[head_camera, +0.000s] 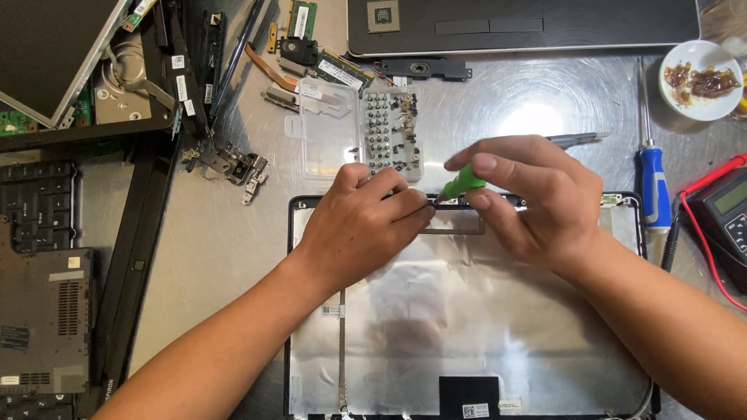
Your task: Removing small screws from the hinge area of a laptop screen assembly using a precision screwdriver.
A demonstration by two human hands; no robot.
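Right hand [537, 202] pinches the green screwdriver [461, 184] shut-fingered, shaft slanting down-left toward the left hand [366, 222] — its curled fingertips press the lid frame [467, 311] just beside the tip.

**Bright overhead light, hard glare on brushed metal**

The scene is brightly and evenly lit from above. A white hot spot burns on the brushed steel tabletop [537, 117], with circular scratch marks ringing it. The silvery foil lining of the black laptop lid shell [467, 311] gives back softer, patchy reflections and a dim shadow of the arms. Shadows under the left hand [366, 225] and the right hand [537, 202] are short and soft. Focus is sharp across the centre; the fingertips show slight blur. The corners look a little darker and mildly stretched.
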